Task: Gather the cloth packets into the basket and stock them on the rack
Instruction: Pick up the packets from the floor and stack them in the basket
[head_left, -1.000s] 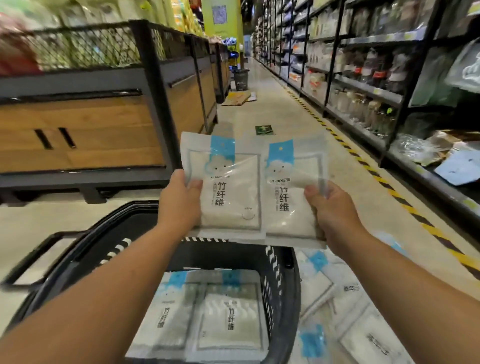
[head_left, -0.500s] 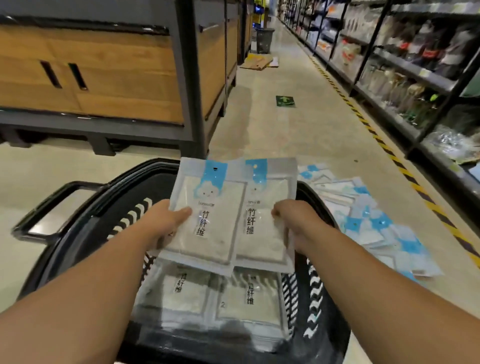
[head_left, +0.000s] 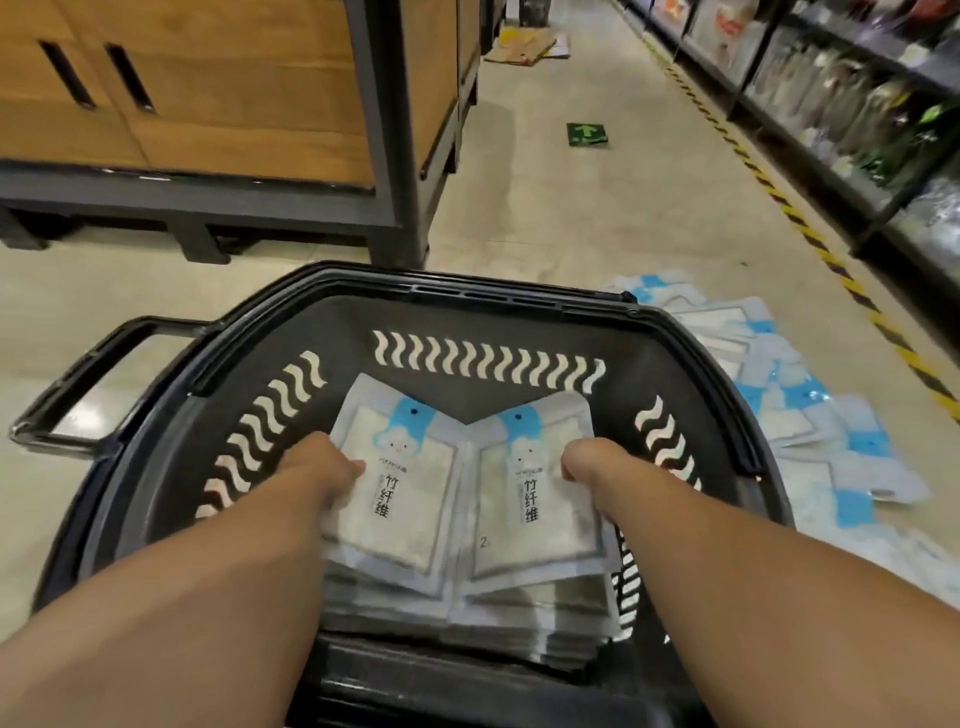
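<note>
A black plastic basket (head_left: 498, 296) stands on the floor right below me. Inside it lie stacks of white cloth packets with blue tops. My left hand (head_left: 319, 475) grips the left edge of one packet (head_left: 400, 499), and my right hand (head_left: 589, 462) grips the right edge of a second packet (head_left: 530, 504). Both packets sit low in the basket on top of the stacks, side by side and slightly tilted towards each other. A pile of several more packets (head_left: 795, 395) lies on the floor to the right of the basket.
A wooden display stand with a black metal frame (head_left: 208, 119) fills the upper left. Shelves of goods (head_left: 857, 98) line the right behind a yellow-black floor stripe (head_left: 810, 234). Flattened cardboard (head_left: 524, 44) lies far down the aisle. The basket's handle (head_left: 72, 384) sticks out left.
Both hands have come down with the two packets from chest height into the basket, onto the stacks. My view has tilted downward.
</note>
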